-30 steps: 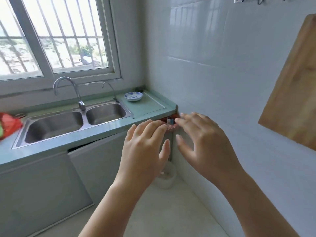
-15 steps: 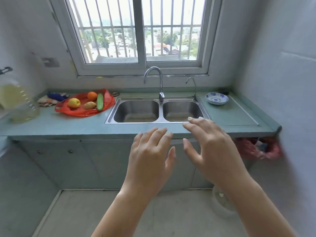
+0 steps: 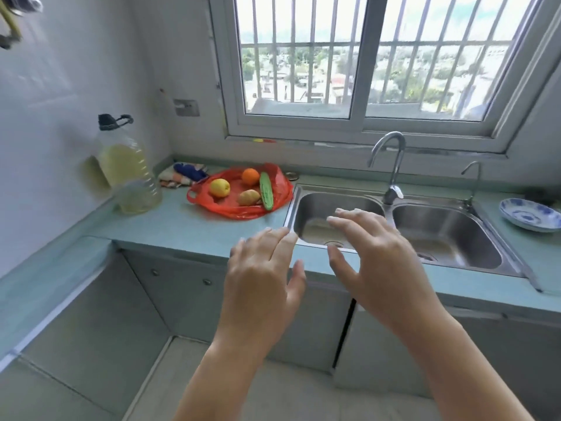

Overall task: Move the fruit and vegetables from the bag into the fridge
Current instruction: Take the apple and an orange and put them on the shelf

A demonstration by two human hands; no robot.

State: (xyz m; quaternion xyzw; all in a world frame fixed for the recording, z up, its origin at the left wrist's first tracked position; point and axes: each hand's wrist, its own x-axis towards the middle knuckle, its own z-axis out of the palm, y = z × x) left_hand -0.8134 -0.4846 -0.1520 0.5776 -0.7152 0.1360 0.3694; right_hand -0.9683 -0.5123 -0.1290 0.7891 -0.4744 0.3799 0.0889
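A red plastic bag [image 3: 280,189] lies spread open on the pale green counter [image 3: 194,226], left of the sink. On it rest a yellow apple [image 3: 219,187], an orange [image 3: 250,176], a potato [image 3: 249,197] and a green cucumber [image 3: 266,191]. My left hand [image 3: 261,284] and my right hand [image 3: 373,256] hover side by side in front of the counter edge, fingers spread, holding nothing. Both are nearer to me than the bag and to its right. No fridge is in view.
A double steel sink [image 3: 394,232] with a tall tap [image 3: 391,165] sits under the barred window. A large bottle of yellowish oil [image 3: 127,168] stands at the left wall, folded cloths [image 3: 182,174] behind the bag, a blue-patterned dish [image 3: 529,214] at the far right. Cabinets run below.
My view has swung left from the tiled corner to the counter, bringing the bag and produce toward the middle. Both hands stay raised and empty in front of me.
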